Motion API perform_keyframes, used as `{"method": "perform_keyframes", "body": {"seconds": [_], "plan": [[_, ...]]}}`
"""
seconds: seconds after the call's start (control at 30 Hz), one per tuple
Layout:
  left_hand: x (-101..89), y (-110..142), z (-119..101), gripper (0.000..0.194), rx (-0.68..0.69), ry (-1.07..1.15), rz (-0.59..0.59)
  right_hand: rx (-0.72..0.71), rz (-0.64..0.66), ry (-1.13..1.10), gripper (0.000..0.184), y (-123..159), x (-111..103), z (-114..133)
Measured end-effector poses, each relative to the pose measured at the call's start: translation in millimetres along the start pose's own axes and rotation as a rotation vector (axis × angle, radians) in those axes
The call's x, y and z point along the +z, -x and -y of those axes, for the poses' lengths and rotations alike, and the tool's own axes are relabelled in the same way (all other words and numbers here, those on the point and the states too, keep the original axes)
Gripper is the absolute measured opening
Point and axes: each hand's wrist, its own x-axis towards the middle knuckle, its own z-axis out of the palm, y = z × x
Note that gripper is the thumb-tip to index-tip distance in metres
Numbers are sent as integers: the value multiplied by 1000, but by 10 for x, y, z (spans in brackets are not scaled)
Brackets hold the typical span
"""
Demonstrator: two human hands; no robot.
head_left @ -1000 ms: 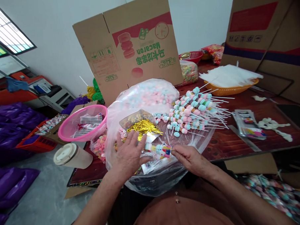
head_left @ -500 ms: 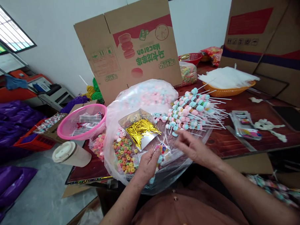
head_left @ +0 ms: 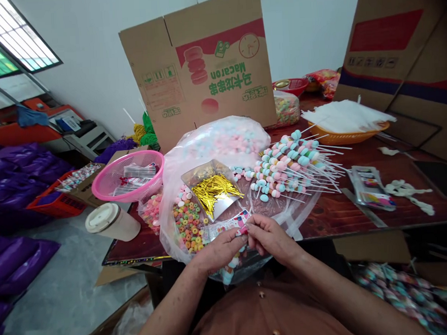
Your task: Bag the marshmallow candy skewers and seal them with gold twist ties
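Note:
My left hand (head_left: 221, 249) is closed around a candy skewer (head_left: 228, 273), whose blue and pale pieces show below the fingers. Colourful printed plastic shows at the top of the grip. My right hand (head_left: 269, 237) pinches at that same spot, touching the left fingertips; whether a tie is between its fingers is hidden. Just beyond the hands lies a printed clear wrapper (head_left: 224, 228). An open pouch (head_left: 225, 205) of gold twist ties (head_left: 213, 190) lies behind it. Finished-looking candy skewers (head_left: 286, 165) are piled to the right, white sticks pointing rightward.
Loose ring candies (head_left: 189, 226) lie on a big clear plastic bag (head_left: 167, 234). A pink basket (head_left: 98, 188) and a lidded cup (head_left: 115, 224) stand left. Printed wrappers (head_left: 370, 188), a knotted cloth (head_left: 409, 191) and an orange basket (head_left: 348, 137) are right. A cardboard box (head_left: 219, 64) stands behind.
My right hand has come left and down from beside the skewer pile to meet my left hand. It now pinches at the top of the held skewer. The view has shifted slightly.

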Motion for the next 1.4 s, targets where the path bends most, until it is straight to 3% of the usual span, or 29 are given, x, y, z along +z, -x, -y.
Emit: {"method": "perform_keyframes", "body": {"seconds": [0.07, 0.13, 0.17, 0.2, 0.27, 0.33, 0.4, 0.57, 0.63, 0.7, 0.77, 0.87, 0.97, 1.07, 1.13, 1.2, 1.27, 1.33, 1.4], "plan": [[-24, 31, -13, 38, -36, -81, -48, -92, -154, 43, 26, -55, -68, 77], [-18, 57, -4, 40, -74, -98, -112, -335, -312, 262, 23, -81, -143, 158], [-8, 67, 5, 40, -89, -84, -140, -496, -320, 440, 19, -80, -171, 190], [2, 73, 15, 40, -97, -81, -151, -656, -260, 643, 16, -72, -186, 209], [18, 77, 28, 37, -104, -137, -129, -871, -17, 1027, 22, -48, -180, 207], [18, 80, 27, 31, -117, -235, -83, -911, 174, 1274, 21, -29, -148, 162], [1, 93, 11, 23, -118, -285, -60, -896, 230, 1376, 12, -24, -123, 106], [-65, 158, -43, 15, -89, -329, 34, -769, 197, 1195, 17, -47, -147, 67], [-73, 165, -39, 21, -148, -227, 63, -679, 154, 1097, 26, -56, -184, 99], [-61, 154, -14, 27, -219, -59, 61, -671, 33, 1100, 25, -43, -223, 147], [-36, 134, 16, 31, -263, 81, 26, -784, -8, 1202, 23, -3, -246, 190], [0, 113, 41, 33, -240, 150, 20, -1019, 244, 1367, 36, 79, -228, 188], [4, 117, 50, 27, -215, 156, 128, -1078, 380, 1445, 30, 113, -186, 86], [-16, 136, 66, 17, -170, -70, 180, -962, 486, 1448, 19, 90, -144, -34], [-31, 151, 78, 10, -79, -442, 79, -751, 517, 1332, 12, 75, -91, -74], [-52, 180, 92, 9, 42, -838, -66, -430, 479, 1025, 14, 80, -6, -74], [-85, 240, 122, 13, 193, -1086, -182, -30, 431, 561, 23, 96, 95, -43], [-126, 330, 182, 17, 362, -1129, -257, 327, 474, 115, 26, 85, 179, 7], [-166, 422, 273, 22, 481, -1005, -368, 501, 608, -105, 27, -11, 215, 74]]}}
